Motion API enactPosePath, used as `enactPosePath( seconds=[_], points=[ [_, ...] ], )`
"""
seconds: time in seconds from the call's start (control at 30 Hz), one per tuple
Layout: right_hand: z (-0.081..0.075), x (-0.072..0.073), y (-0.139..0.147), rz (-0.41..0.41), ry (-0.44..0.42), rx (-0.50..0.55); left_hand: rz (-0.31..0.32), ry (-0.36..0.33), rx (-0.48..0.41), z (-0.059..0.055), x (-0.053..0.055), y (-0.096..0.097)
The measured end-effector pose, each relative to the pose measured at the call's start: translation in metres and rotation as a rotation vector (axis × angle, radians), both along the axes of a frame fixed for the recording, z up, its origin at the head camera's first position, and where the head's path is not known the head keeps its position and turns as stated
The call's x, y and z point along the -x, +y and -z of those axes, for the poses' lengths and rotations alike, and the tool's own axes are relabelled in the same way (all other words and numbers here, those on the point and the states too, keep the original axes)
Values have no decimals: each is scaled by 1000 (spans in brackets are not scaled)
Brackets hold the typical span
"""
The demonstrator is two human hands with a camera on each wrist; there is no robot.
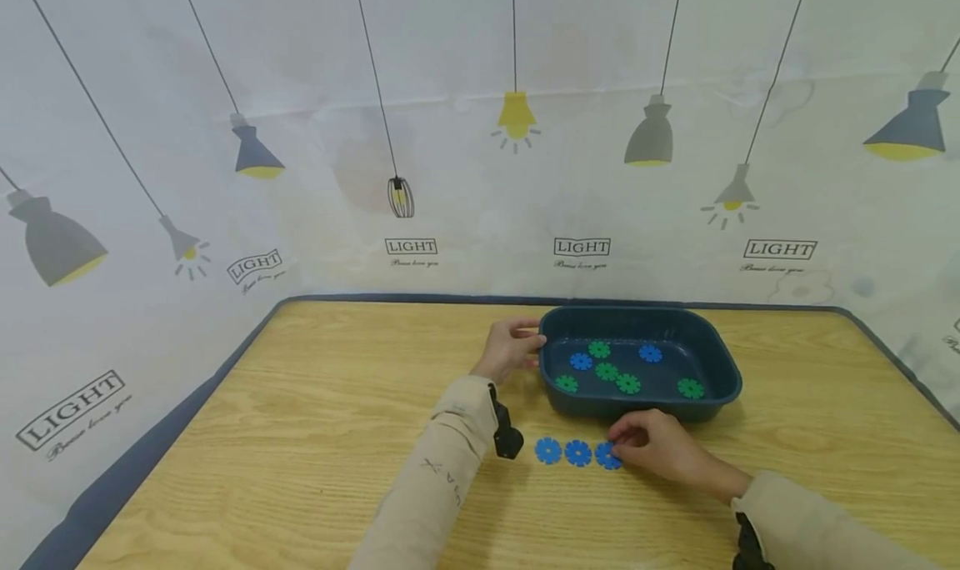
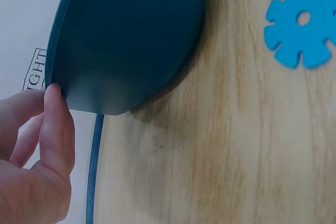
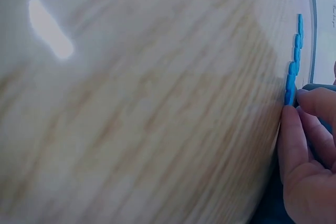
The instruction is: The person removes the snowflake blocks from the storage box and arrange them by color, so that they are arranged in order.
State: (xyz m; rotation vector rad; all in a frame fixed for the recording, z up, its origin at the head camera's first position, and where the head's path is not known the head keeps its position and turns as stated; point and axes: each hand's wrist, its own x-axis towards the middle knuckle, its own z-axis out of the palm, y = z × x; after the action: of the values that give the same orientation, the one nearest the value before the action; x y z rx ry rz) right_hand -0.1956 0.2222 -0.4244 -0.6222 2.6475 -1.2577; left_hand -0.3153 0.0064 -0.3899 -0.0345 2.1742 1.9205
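My left hand (image 1: 512,349) holds the left rim of a dark teal plastic basin (image 1: 592,406), thumb and fingers at its edge. In the left wrist view the thumb lies against the basin wall (image 2: 126,40). On the table in front of the basin, three flat blue snowflake discs form a row: a left disc (image 1: 548,451), a middle disc (image 1: 578,452) and a right disc (image 1: 606,456). My right hand (image 1: 663,447) pinches the edge of the right disc, partly covering it. Inside the basin lie several green discs (image 1: 628,383) and two blue discs (image 1: 650,353).
The wood-grain table (image 1: 300,437) extends left, right and in front of the basin. A pale cloth (image 1: 450,162) printed with hanging lamps stands behind and at the sides. Black wrist straps (image 1: 507,437) sit on both sleeves.
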Motion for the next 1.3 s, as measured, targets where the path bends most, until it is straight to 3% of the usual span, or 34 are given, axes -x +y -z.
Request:
enactPosePath(
  seconds=[0.27,0.47,0.7,0.93,1.13,1.3],
  points=[
    [-10,-7,3,4,11,12,4,6,-13,0,-1,0],
    [-30,-12,9,-15,58,73,7,10,-15,-1,-2,-1],
    [-57,-6,24,-11,114,136,23,21,-20,1,1,-2],
    [-75,13,41,112,140,139,17,5,-20,3,2,-3],
    [-75,39,55,196,119,64,16,-3,-8,3,2,-4],
    [-69,61,63,200,73,-10,22,9,-34,3,1,-3]
  ],
)
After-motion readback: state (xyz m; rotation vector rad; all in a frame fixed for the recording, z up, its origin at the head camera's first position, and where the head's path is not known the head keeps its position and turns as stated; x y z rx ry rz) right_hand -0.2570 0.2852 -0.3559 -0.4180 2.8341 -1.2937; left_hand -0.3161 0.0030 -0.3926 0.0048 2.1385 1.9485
